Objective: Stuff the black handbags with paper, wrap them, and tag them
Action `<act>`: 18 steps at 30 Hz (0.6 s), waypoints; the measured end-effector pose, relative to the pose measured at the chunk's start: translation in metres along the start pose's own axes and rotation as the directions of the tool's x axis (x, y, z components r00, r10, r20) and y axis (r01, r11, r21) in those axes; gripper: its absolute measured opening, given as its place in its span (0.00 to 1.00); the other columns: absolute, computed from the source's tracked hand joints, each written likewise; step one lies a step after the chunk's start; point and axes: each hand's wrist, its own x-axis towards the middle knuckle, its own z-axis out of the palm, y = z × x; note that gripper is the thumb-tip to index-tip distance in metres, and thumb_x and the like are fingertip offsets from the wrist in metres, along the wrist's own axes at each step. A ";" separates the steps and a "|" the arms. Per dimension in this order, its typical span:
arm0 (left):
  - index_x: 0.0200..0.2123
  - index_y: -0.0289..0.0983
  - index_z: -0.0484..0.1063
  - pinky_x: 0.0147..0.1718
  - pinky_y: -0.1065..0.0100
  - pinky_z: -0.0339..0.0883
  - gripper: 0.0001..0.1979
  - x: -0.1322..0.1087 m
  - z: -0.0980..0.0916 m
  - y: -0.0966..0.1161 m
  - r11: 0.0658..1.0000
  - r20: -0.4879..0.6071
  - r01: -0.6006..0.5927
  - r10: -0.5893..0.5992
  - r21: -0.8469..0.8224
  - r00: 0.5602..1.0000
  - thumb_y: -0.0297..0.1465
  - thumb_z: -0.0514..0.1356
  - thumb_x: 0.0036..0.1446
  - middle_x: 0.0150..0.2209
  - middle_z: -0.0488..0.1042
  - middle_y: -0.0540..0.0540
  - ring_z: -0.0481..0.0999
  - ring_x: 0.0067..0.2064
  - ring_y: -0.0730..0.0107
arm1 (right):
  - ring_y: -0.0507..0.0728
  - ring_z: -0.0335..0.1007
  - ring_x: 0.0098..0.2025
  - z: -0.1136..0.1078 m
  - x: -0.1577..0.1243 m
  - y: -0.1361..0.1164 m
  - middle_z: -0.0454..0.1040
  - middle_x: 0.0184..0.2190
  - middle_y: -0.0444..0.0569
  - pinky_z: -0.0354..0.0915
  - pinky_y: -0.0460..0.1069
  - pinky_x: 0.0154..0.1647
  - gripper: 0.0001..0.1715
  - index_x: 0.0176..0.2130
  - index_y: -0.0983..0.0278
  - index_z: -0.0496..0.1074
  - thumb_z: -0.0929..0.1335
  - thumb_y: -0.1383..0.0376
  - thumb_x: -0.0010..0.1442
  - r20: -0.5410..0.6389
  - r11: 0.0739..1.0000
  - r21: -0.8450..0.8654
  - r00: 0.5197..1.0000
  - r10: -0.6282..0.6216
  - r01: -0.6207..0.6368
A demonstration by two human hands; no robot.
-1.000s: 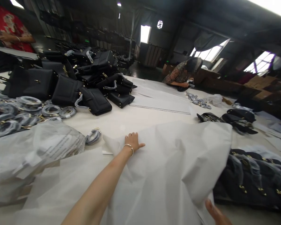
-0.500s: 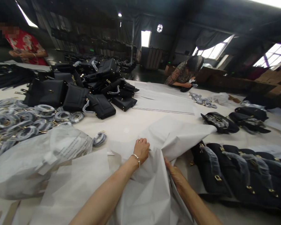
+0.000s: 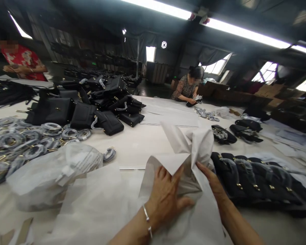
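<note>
A large sheet of white wrapping paper, creased and bunched up, lies before me on the table. My left hand, with a bracelet at its wrist, presses onto the paper with fingers spread and thumb apart. At the paper's right side, my right hand grips a fold, the thumb on top and the other fingers partly hidden. More flat sheets of thin paper lie to the left of my left hand. Beside my right hand stands a row of black handbags with plastic-wrapped handles and gold clasps.
A pile of black bags sits far left, with many wrapped coiled straps before it. A clear plastic bag bulges at left. One person works across the table, another at far left. Two black bags lie right.
My left hand has opened from a closed grasp and come nearer, now spread on the paper. The paper has been gathered up more tightly by my right hand. The view has tilted up and right.
</note>
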 end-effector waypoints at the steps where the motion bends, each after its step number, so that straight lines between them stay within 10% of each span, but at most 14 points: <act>1: 0.67 0.41 0.48 0.64 0.41 0.37 0.48 -0.002 -0.003 0.001 0.998 -0.015 -0.004 0.005 0.062 1.000 0.46 0.67 0.48 0.66 0.55 0.37 0.49 0.66 0.41 | 0.64 0.78 0.42 0.002 -0.013 -0.006 0.81 0.36 0.51 0.73 0.56 0.48 0.29 0.49 0.67 0.75 0.74 0.54 0.52 -0.028 0.998 -0.010 0.998 -0.056 0.055; 5: 0.63 0.39 0.56 0.55 0.48 0.58 0.35 -0.016 -0.003 0.020 0.991 0.094 0.101 -0.092 -0.090 0.991 0.43 0.61 0.55 0.45 0.75 0.42 0.71 0.49 0.52 | 0.63 0.76 0.47 0.010 -0.060 -0.019 0.80 0.40 0.50 0.71 0.54 0.52 0.31 0.50 0.65 0.75 0.74 0.52 0.51 -0.099 0.956 -0.066 0.952 -0.291 0.285; 9: 0.41 0.39 0.70 0.35 0.69 0.64 0.11 -0.051 0.020 0.078 0.840 0.210 0.202 -0.107 -0.504 0.972 0.38 0.51 0.63 0.30 0.71 0.51 0.69 0.33 0.68 | 0.60 0.73 0.51 0.015 -0.098 -0.034 0.79 0.45 0.54 0.66 0.50 0.55 0.27 0.46 0.66 0.78 0.71 0.51 0.54 0.014 0.842 -0.100 0.846 -0.532 0.531; 15: 0.52 0.42 0.68 0.43 0.63 0.66 0.26 -0.102 0.042 0.129 0.561 0.461 0.296 0.176 -0.773 0.870 0.48 0.63 0.53 0.40 0.75 0.46 0.74 0.43 0.59 | 0.56 0.76 0.44 -0.009 -0.179 -0.061 0.81 0.34 0.53 0.66 0.47 0.51 0.23 0.33 0.70 0.79 0.66 0.52 0.55 0.062 0.630 -0.591 0.807 -0.587 0.504; 18: 0.58 0.42 0.65 0.51 0.56 0.63 0.37 -0.106 0.032 0.121 0.510 0.384 0.266 0.141 -0.818 0.912 0.48 0.68 0.48 0.50 0.73 0.41 0.71 0.52 0.52 | 0.65 0.76 0.45 -0.036 -0.216 -0.047 0.81 0.37 0.51 0.71 0.53 0.48 0.20 0.38 0.65 0.80 0.74 0.57 0.46 0.102 0.441 -0.801 0.818 -0.566 0.405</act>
